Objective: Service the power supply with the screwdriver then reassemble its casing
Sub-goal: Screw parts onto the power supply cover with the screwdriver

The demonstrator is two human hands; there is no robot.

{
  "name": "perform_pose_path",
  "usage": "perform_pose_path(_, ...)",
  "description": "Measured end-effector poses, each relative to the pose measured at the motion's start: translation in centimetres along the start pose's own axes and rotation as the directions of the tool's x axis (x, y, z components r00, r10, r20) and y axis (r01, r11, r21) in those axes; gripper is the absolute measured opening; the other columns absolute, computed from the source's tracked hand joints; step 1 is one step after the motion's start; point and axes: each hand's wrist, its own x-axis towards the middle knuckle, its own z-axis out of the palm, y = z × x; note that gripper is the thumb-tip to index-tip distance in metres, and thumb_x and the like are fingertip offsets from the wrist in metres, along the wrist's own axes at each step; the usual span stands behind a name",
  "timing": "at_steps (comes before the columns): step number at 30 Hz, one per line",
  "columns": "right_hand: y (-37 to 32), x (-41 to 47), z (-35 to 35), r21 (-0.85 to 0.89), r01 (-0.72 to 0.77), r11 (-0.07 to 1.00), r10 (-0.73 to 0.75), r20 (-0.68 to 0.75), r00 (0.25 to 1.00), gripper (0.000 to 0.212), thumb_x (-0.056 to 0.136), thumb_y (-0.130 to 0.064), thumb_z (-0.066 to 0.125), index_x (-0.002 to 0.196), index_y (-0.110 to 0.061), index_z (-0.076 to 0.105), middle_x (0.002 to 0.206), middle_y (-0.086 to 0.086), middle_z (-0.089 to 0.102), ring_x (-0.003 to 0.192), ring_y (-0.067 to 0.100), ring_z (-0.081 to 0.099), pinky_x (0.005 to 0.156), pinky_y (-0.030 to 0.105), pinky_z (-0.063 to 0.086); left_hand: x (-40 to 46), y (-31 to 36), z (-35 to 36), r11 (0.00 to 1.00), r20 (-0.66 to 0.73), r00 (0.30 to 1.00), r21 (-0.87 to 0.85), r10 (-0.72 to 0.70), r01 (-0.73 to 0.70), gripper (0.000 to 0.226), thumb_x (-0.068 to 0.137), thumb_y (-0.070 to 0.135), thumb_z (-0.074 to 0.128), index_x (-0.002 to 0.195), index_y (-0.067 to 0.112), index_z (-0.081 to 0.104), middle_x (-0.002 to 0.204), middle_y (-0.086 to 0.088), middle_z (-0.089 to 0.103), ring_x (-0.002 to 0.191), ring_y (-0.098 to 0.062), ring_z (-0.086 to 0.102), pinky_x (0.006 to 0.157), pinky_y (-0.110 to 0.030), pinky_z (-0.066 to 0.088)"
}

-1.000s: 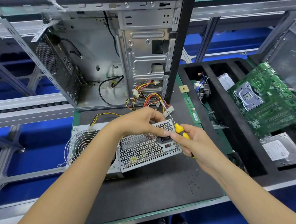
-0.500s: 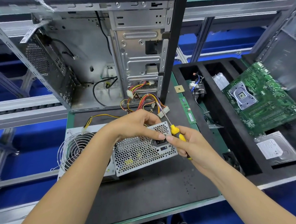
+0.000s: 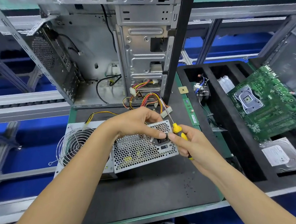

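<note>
A silver power supply (image 3: 138, 150) with a honeycomb grille and a round wire fan guard (image 3: 73, 144) lies on the dark mat (image 3: 148, 189). Its coloured cable bundle (image 3: 144, 98) runs back toward the open computer case. My left hand (image 3: 134, 123) rests over the unit's top far edge, fingertips curled and pinched near the black power socket. My right hand (image 3: 191, 145) grips a yellow and black screwdriver (image 3: 177, 128). The screwdriver's shaft points up and away toward the cables. The fingertips of both hands meet above the socket; whether something small is between them I cannot tell.
An open metal computer case (image 3: 98, 58) stands behind the mat. To the right a black foam tray (image 3: 232, 133) holds a green motherboard (image 3: 267, 102), a hard drive (image 3: 280, 154), a cooler with wires (image 3: 200, 92) and a memory stick (image 3: 191, 112). Metal rails and blue floor surround the bench.
My view has shifted slightly. Both hands stay over the power supply, and the fingertips of the two hands have drawn together above the socket.
</note>
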Motion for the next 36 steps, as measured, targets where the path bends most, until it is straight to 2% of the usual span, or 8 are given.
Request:
perform_pose_path(3, -0.1, 0.1, 0.1, 0.012, 0.004, 1.000, -0.004, 0.004, 1.000, 0.030, 0.089, -0.017, 0.063, 0.110, 0.004, 0.059, 0.059, -0.003, 0.030, 0.046, 0.007, 0.027, 0.042, 0.015, 0.025, -0.1, 0.0, 0.0, 1.000, -0.021, 1.000, -0.004, 0.001, -0.001, 0.014, 0.084, 0.016, 0.073, 0.095, 0.008, 0.070, 0.091, -0.006, 0.073, 0.082, -0.018, 0.064, 0.079, -0.035, 0.047)
perform_pose_path(8, -0.1, -0.1, 0.1, 0.013, 0.000, 1.000, 0.000, 0.011, 1.000, 0.028, 0.089, -0.015, 0.063, 0.110, 0.003, 0.060, 0.056, -0.004, 0.031, 0.045, 0.007, 0.028, 0.042, 0.015, 0.025, -0.1, 0.1, 0.0, 1.000, -0.017, 1.000, 0.004, -0.005, 0.005, 0.015, 0.086, 0.013, 0.072, 0.099, 0.006, 0.070, 0.094, -0.004, 0.074, 0.084, -0.015, 0.066, 0.084, -0.034, 0.050)
perform_pose_path(14, -0.2, 0.0, 0.0, 0.008, -0.009, 1.000, 0.009, 0.005, 1.000, 0.029, 0.088, -0.016, 0.064, 0.110, 0.004, 0.060, 0.056, -0.003, 0.031, 0.045, 0.006, 0.028, 0.042, 0.015, 0.026, -0.1, 0.2, 0.1, 1.000, -0.018, 1.000, 0.030, 0.008, -0.008, 0.012, 0.083, 0.009, 0.075, 0.094, 0.008, 0.070, 0.090, -0.005, 0.073, 0.081, -0.017, 0.065, 0.079, -0.035, 0.051)
perform_pose_path(18, 0.0, 0.0, 0.2, 0.005, 0.009, 1.000, -0.008, -0.018, 1.000, 0.014, 0.088, -0.016, 0.064, 0.098, -0.006, 0.064, 0.056, -0.003, 0.033, 0.044, 0.007, 0.029, 0.041, 0.015, 0.026, -0.1, 0.1, 0.0, 1.000, -0.021, 1.000, 0.023, 0.003, -0.002, 0.014, 0.085, 0.010, 0.073, 0.098, 0.006, 0.070, 0.093, -0.009, 0.073, 0.083, -0.019, 0.065, 0.080, -0.037, 0.050)
perform_pose_path(22, 0.1, 0.1, 0.1, 0.010, 0.014, 1.000, -0.014, -0.020, 1.000, 0.026, 0.089, -0.016, 0.063, 0.106, 0.003, 0.061, 0.054, -0.005, 0.033, 0.044, 0.006, 0.028, 0.041, 0.015, 0.026, -0.1, 0.1, 0.0, 1.000, -0.017, 1.000, 0.012, 0.003, -0.003, 0.013, 0.085, 0.011, 0.073, 0.097, 0.009, 0.070, 0.093, -0.006, 0.074, 0.084, -0.017, 0.067, 0.079, -0.033, 0.052)
perform_pose_path(26, 0.2, 0.2, 0.0, 0.018, 0.018, 1.000, -0.018, -0.012, 1.000, 0.023, 0.089, -0.015, 0.062, 0.106, 0.000, 0.062, 0.054, -0.005, 0.032, 0.044, 0.006, 0.028, 0.041, 0.014, 0.026, -0.1, 0.2, 0.0, 1.000, -0.013, 1.000, 0.006, -0.003, 0.003, 0.012, 0.085, 0.013, 0.073, 0.096, 0.011, 0.070, 0.091, 0.001, 0.075, 0.083, -0.012, 0.068, 0.073, -0.020, 0.051)
perform_pose_path(32, 0.6, 0.5, -0.3, 0.044, 0.016, 0.999, -0.017, 0.024, 1.000, 0.025, 0.086, -0.019, 0.065, 0.105, -0.003, 0.064, 0.053, -0.005, 0.036, 0.043, 0.006, 0.029, 0.041, 0.015, 0.026, -0.1, 0.0, -0.2, 1.000, -0.018, 1.000, 0.019, -0.003, 0.003, 0.016, 0.085, 0.014, 0.074, 0.098, 0.006, 0.070, 0.094, -0.007, 0.074, 0.084, -0.017, 0.067, 0.080, -0.031, 0.051)
perform_pose_path(36, 1.3, 1.3, -3.4, -0.024, 0.004, 1.000, -0.008, -0.144, 0.990, 0.020, 0.083, -0.025, 0.069, 0.091, -0.007, 0.065, 0.057, 0.000, 0.047, 0.039, 0.008, 0.028, 0.041, 0.018, 0.024, 0.0, -0.2, -0.2, 1.000, -0.027, 1.000, 0.017, -0.010, 0.010, 0.019, 0.083, 0.018, 0.076, 0.097, 0.007, 0.070, 0.098, -0.010, 0.075, 0.085, -0.017, 0.068, 0.082, -0.033, 0.051)
